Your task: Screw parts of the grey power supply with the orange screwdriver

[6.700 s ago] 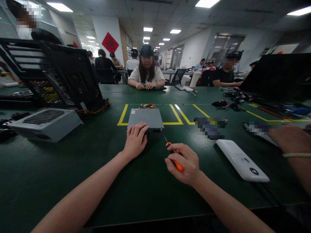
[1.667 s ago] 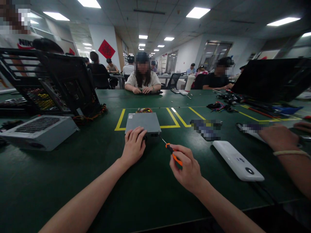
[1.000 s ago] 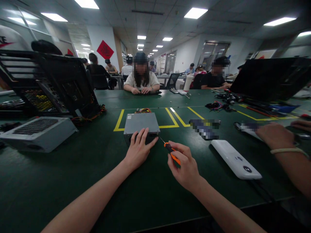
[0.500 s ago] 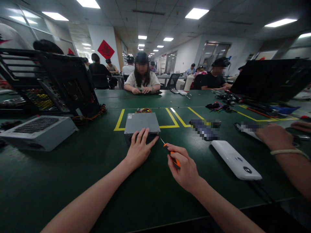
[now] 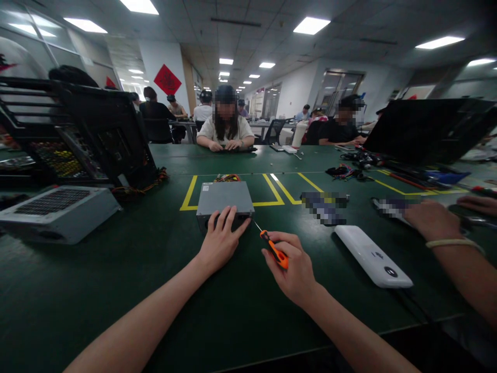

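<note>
A grey metal computer power supply (image 5: 225, 196) stands on the table before me, with coloured cables (image 5: 227, 178) behind it. Resting on its near top edge is my left hand (image 5: 222, 238), fingers spread and thumb stretched toward the near right corner. My right hand (image 5: 293, 267) is closed around an orange-and-black screwdriver (image 5: 276, 250). Its thin shaft points up and left to that corner, close to my left thumb. Whether the tip sits in a screw is too small to tell.
A second power supply (image 5: 64, 210) and an open black computer case (image 5: 104, 134) stand left. Yellow tape (image 5: 267, 203) marks the green table (image 5: 155, 321). At right are a white power bank (image 5: 373, 254) and another person's hand (image 5: 433, 223). Someone sits opposite (image 5: 225, 127).
The screwdriver has turned in my right hand, and more orange shows on its handle. My left hand stays on the power supply. The whole view has shifted slightly.
</note>
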### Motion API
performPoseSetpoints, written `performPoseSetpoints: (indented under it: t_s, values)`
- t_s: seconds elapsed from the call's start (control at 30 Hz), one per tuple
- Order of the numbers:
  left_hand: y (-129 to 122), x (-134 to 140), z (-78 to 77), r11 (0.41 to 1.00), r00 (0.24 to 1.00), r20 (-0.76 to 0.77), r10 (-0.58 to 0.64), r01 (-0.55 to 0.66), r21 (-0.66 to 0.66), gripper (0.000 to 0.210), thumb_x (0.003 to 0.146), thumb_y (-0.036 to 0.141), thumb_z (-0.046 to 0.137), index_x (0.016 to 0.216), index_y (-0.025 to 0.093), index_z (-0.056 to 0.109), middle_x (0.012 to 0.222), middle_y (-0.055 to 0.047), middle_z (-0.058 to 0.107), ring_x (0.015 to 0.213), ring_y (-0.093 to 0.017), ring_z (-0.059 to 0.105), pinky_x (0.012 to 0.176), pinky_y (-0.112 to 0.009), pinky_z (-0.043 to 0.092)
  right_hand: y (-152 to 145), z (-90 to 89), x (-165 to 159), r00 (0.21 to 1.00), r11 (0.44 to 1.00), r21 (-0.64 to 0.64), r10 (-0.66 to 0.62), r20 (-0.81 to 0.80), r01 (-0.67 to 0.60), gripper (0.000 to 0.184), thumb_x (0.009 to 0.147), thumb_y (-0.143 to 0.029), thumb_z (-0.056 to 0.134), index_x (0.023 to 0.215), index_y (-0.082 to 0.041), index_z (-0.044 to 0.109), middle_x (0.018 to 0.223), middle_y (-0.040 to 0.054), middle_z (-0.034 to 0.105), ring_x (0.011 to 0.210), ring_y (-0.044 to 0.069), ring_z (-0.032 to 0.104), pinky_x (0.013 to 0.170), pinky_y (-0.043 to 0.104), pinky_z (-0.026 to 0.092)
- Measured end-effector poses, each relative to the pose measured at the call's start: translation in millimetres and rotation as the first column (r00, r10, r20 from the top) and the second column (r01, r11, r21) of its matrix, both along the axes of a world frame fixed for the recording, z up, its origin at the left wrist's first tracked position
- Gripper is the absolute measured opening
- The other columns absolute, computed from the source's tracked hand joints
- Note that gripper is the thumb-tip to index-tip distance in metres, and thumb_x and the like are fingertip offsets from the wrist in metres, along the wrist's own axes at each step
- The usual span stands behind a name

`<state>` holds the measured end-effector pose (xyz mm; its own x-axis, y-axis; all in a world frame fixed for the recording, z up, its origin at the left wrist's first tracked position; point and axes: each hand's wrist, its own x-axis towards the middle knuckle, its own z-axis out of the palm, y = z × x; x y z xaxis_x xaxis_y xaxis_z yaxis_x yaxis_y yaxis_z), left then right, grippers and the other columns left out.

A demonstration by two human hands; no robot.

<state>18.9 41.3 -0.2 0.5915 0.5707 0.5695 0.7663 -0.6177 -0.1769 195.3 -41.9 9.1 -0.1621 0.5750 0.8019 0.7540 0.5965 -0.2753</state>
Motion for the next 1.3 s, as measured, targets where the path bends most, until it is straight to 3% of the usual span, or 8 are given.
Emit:
performPoseSetpoints:
  t_s: [0.2, 0.43, 0.6, 0.77, 0.9, 0.97, 1.13, 1.3]
  values:
    - [0.2, -0.5, 0.3, 1.0, 1.0, -0.017, 0.006, -0.006, 0.008, 0.056, 0.076, 0.017, 0.053, 0.129, 0.03, 0.038, 0.137, -0.016, 0.028, 0.128, -0.031, 0.023, 0.1, -0.049, 0.02, 3.4, -0.7, -1.3, 0.976, 0.985, 0.041, 0.172, -0.135, -0.168, 0.037, 0.075, -0.005, 0.05, 0.105, -0.022, 0.035, 0.105, 0.0089, 0.051, 0.106, 0.02, 0.053, 0.083, 0.04, 0.051]
    - [-2.2, 0.6, 3.8, 0.999, 0.999, -0.028, 0.017, -0.016, 0.028, 0.055, 0.077, 0.017, 0.052, 0.129, 0.03, 0.038, 0.136, -0.017, 0.031, 0.126, -0.031, 0.026, 0.099, -0.05, 0.022, 4.6, 2.4, -1.7, 0.962, 0.985, 0.054, 0.173, -0.212, -0.165, 0.04, 0.078, -0.008, 0.051, 0.11, -0.023, 0.033, 0.105, 0.008, 0.053, 0.104, 0.021, 0.055, 0.082, 0.041, 0.051]
    - [-4.4, -0.4, 5.6, 0.999, 0.999, -0.032, 0.017, -0.016, 0.038, 0.056, 0.077, 0.017, 0.053, 0.129, 0.03, 0.038, 0.136, -0.016, 0.032, 0.126, -0.032, 0.027, 0.099, -0.051, 0.022, 1.6, 10.4, 4.1, 0.908, 0.97, 0.151, 0.232, -0.348, -0.19, 0.039, 0.076, -0.003, 0.051, 0.106, -0.021, 0.036, 0.1, 0.0063, 0.055, 0.098, 0.02, 0.059, 0.08, 0.043, 0.051]
    - [-6.5, -1.9, 5.9, 0.999, 0.999, -0.031, 0.007, -0.006, 0.041, 0.058, 0.075, 0.019, 0.056, 0.129, 0.031, 0.037, 0.136, -0.015, 0.031, 0.127, -0.032, 0.024, 0.099, -0.052, 0.021, 4.9, 26.9, 14.2, 0.818, 0.976, 0.211, 0.162, -0.552, -0.05, 0.024, 0.078, -0.011, 0.052, 0.097, -0.021, 0.041, 0.089, 0.0004, 0.053, 0.078, 0.014, 0.062, 0.081, 0.042, 0.049]
    - [-9.0, -0.9, 6.0, 0.999, 1.0, -0.003, 0.021, -0.021, 0.035, 0.056, 0.076, 0.017, 0.054, 0.128, 0.032, 0.039, 0.137, -0.014, 0.03, 0.128, -0.03, 0.023, 0.1, -0.052, 0.02, 27.6, 40.1, 23.4, 0.586, 0.994, -0.087, -0.032, -0.81, -0.066, 0.024, 0.08, -0.027, 0.051, 0.1, -0.024, 0.039, 0.077, -0.0058, 0.045, 0.05, 0.005, 0.049, 0.054, 0.024, 0.05]
    - [-10.5, 0.1, 6.2, 0.999, 1.0, 0.011, 0.025, -0.025, 0.026, 0.057, 0.076, 0.015, 0.054, 0.128, 0.032, 0.039, 0.137, -0.014, 0.029, 0.129, -0.03, 0.022, 0.101, -0.052, 0.019, 44.4, 40.7, 24.8, 0.498, 0.941, -0.283, -0.157, -0.853, -0.187, 0.027, 0.078, -0.033, 0.052, 0.099, -0.025, 0.038, 0.068, -0.008, 0.042, 0.043, 0.004, 0.042, 0.039, 0.017, 0.039]
    - [-19.2, 5.5, 6.6, 1.0, 0.996, 0.081, 0.026, -0.025, -0.006, 0.056, 0.075, 0.013, 0.054, 0.126, 0.033, 0.041, 0.138, -0.012, 0.026, 0.13, -0.029, 0.018, 0.102, -0.052, 0.017, 84.1, 22.1, 13.3, 0.48, 0.795, -0.478, -0.275, -0.833, -0.374, 0.028, 0.071, -0.04, 0.057, 0.085, -0.019, 0.046, 0.069, -0.0038, 0.05, 0.038, 0.002, 0.036, 0.032, 0.016, 0.029]
    - [-29.8, 3.9, 9.1, 0.994, 0.949, 0.302, 0.091, -0.071, -0.077, 0.043, 0.082, 0.019, 0.045, 0.125, 0.02, 0.041, 0.135, -0.014, 0.029, 0.13, -0.027, 0.019, 0.103, -0.049, 0.022, 113.3, 8.9, -1.6, 0.523, 0.659, -0.577, -0.311, -0.793, -0.483, 0.042, 0.067, -0.055, 0.057, 0.088, -0.018, 0.051, 0.066, -0.0027, 0.052, 0.037, 0.002, 0.037, 0.031, 0.016, 0.026]
